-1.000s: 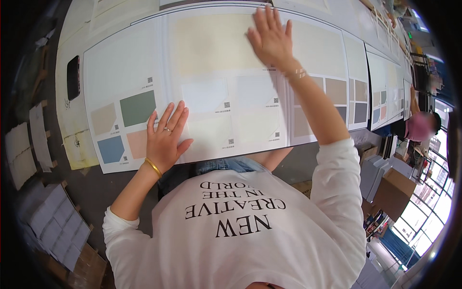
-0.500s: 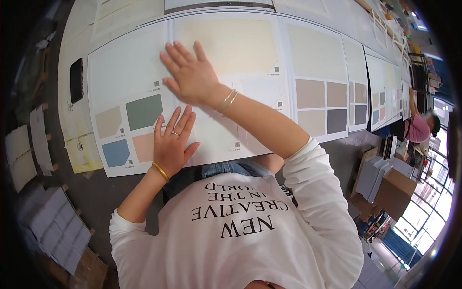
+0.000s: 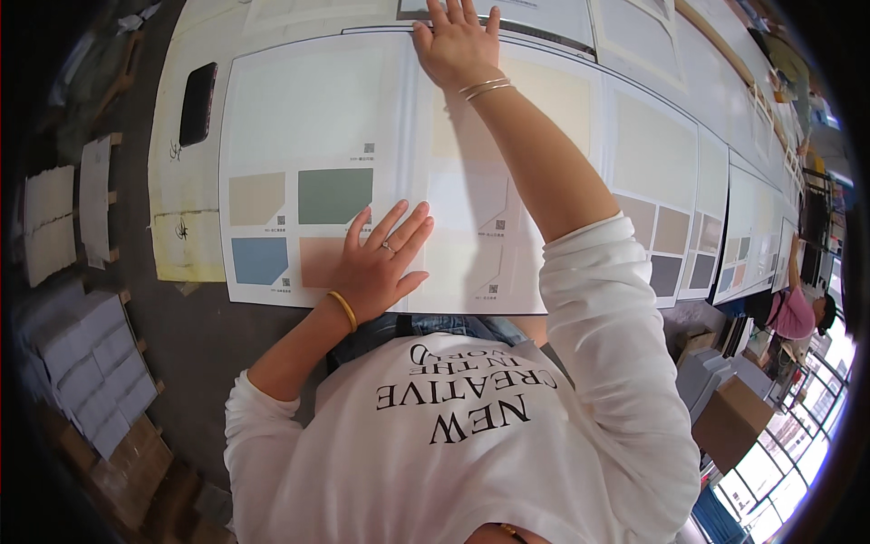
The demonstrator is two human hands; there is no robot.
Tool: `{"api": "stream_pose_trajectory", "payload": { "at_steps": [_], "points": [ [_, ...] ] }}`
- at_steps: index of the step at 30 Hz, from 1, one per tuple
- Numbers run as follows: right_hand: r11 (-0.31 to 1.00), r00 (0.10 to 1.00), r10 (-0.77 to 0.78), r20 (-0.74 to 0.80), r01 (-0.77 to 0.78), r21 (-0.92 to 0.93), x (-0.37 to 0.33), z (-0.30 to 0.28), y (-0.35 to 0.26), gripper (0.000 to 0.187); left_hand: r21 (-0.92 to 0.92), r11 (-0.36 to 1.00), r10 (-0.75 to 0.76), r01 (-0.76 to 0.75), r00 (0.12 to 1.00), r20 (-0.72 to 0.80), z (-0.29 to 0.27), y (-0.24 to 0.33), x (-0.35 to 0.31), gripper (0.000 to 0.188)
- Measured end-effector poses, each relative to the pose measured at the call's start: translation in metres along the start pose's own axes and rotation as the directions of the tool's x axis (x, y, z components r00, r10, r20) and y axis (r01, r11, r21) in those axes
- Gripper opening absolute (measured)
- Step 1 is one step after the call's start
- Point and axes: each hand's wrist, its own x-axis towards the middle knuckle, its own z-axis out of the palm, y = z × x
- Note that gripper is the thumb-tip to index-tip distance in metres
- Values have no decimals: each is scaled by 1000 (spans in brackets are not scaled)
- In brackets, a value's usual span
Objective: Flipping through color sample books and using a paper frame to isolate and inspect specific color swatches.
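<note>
A large open colour sample folder (image 3: pixel 245 296) lies on the table in front of me, with a pale upper swatch (image 3: pixel 308 100) on its left panel. Below that are beige, green (image 3: pixel 335 197), blue (image 3: pixel 259 261) and peach swatches. My left hand (image 3: pixel 385 257) rests flat near the fold, fingers spread, partly covering the peach swatch. My right hand (image 3: pixel 459 47) reaches to the folder's far edge. Its fingers are outstretched and hold nothing, and the fingertips run up to the picture's upper rim.
A dark phone (image 3: pixel 198 104) lies left of the folder. More swatch folders (image 3: pixel 669 190) overlap to the right. Stacked white sheets (image 3: pixel 100 390) stand on the floor at left. A cardboard box (image 3: pixel 732 419) is at right, and a person in pink (image 3: pixel 796 313) works farther off.
My right hand has slid from the middle of the folder to its far edge. My left hand stays by the peach swatch. The whole view has shifted, so the folder appears farther right.
</note>
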Motion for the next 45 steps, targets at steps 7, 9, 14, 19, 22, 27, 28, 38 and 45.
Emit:
{"api": "stream_pose_trajectory", "payload": {
  "at_steps": [7, 9, 14, 19, 22, 27, 28, 38, 45],
  "points": [
    [940, 988, -143, -54, 119, -319, -62, 37, -44, 64, 62, 997, -36, 36, 999, 1, 5, 1, 2, 69],
    [949, 967, -255, -11, 248, -193, -105, 35, -68, 65, 84, 995, -48, 47, 999, 9, 8, 0, 2, 69],
    [963, 968, -252, -19, 249, -100, -145, 19, -34, 61, 93, 995, -33, 36, 999, -28, 11, -2, -1, 69],
    [959, 983, 11, -183, -62, -276, -169, -21, 111, 58, 117, 992, -42, 43, 999, -12, 8, 0, 0, 70],
    [953, 965, 88, -245, -153, -263, -183, -50, 164, 58, 124, 992, -29, 31, 999, -20, 8, 0, 1, 70],
    [972, 975, 48, -217, -96, -215, -182, -55, 168, 58, 159, 987, -8, 11, 1000, -17, 9, -2, -1, 66],
    [972, 975, 50, -217, -97, -212, -183, -53, 168, 58, 160, 987, -8, 10, 1000, -14, 9, -2, 0, 66],
    [986, 992, -125, 13, 126, -107, -238, -42, 58, 66, 138, 989, -53, 53, 999, -6, 12, -2, 2, 70],
    [987, 974, -146, 171, 154, -33, -315, -68, 34, 71, 147, 988, -45, 49, 999, -27, 12, 1, 1, 76]
  ]
}}
